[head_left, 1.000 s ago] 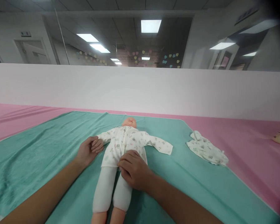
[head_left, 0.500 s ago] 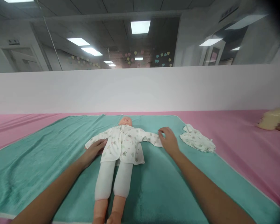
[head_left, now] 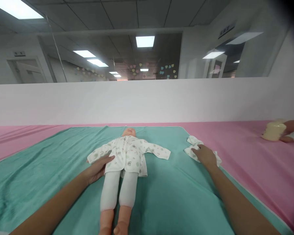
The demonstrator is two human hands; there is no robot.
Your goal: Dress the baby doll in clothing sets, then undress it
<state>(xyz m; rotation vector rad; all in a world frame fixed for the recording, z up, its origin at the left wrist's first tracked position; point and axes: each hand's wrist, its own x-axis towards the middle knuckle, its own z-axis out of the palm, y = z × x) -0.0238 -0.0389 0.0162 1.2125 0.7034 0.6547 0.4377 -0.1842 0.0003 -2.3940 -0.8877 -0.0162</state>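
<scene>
A baby doll (head_left: 128,132) lies on its back, wearing a white printed jacket (head_left: 127,155) and white leggings (head_left: 107,191); its bare feet point toward me. One sleeve stretches out flat to the right, with no doll hand showing at its cuff. My left hand (head_left: 98,169) rests against the doll's side at the jacket, fingers stretched out. Over to the right, my right hand (head_left: 205,156) is on a crumpled white printed garment (head_left: 192,153), its fingers curled down into the cloth. The garment still lies on the blanket, and my hand covers its middle.
A teal blanket (head_left: 171,195) lies over a pink sheet (head_left: 250,156). At the far right stands a pale yellow bottle-like container (head_left: 273,131), with part of another doll (head_left: 292,126) beside it. A low white wall with a glass window (head_left: 107,70) runs along the back.
My right hand has gone from the outstretched sleeve's cuff to the crumpled garment on the right. My left hand stays by the doll's side. The whole view has shifted slightly.
</scene>
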